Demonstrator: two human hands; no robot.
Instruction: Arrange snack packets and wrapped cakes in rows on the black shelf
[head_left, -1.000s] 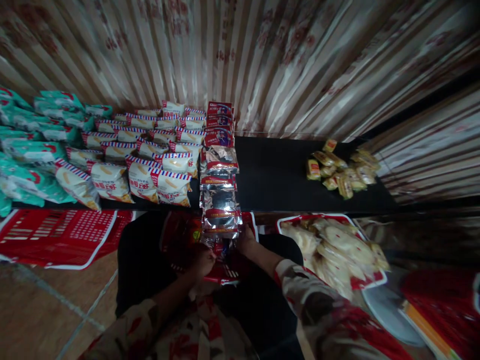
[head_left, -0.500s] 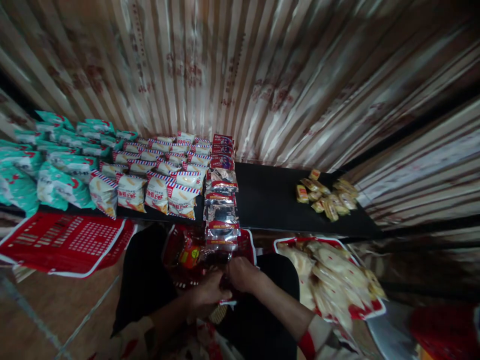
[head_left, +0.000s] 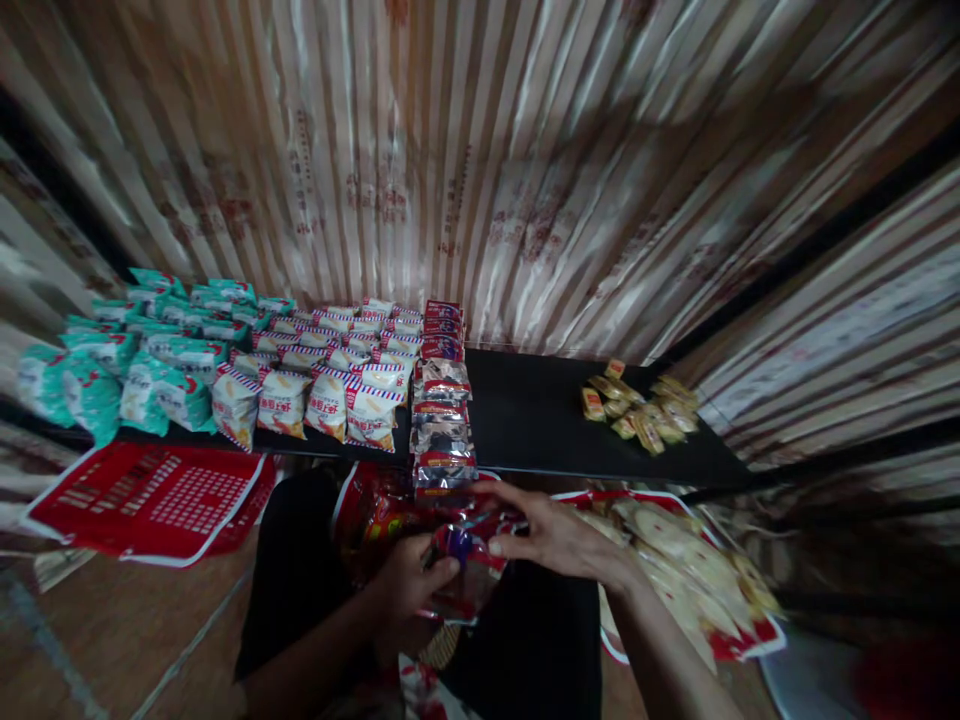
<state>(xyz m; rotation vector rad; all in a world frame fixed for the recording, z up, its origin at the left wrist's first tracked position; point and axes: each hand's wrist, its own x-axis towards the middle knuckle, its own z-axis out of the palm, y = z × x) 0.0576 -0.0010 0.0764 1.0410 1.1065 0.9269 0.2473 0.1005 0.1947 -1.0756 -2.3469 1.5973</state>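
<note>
My left hand [head_left: 411, 578] is closed on the near-left side of a shiny red and purple snack packet [head_left: 459, 545], above the red basket [head_left: 343, 500] between my knees. My right hand [head_left: 551, 535] reaches in from the right, its thumb and fingers spread apart around the packet's right end. The thumb seems to touch the wrapper; blur hides the exact contact. Other red packaging lies in the basket, partly covered by my hands. Just beyond them, a row of silver and red packets [head_left: 442, 435] runs back along the black shelf [head_left: 525, 420].
White chip bags [head_left: 326, 405] and teal bags [head_left: 180, 360] fill the shelf's left. Small yellow packs [head_left: 649, 425] lie on its right. A red basket [head_left: 199, 500] sits at lower left; another basket [head_left: 772, 635] holds pale flat packages [head_left: 667, 560]. Striped sheeting [head_left: 420, 150] hangs behind.
My hands were close together over the basket. My right hand has moved right and spread its fingers, and the red and purple packet now shows between both hands. The view has tilted slightly upward.
</note>
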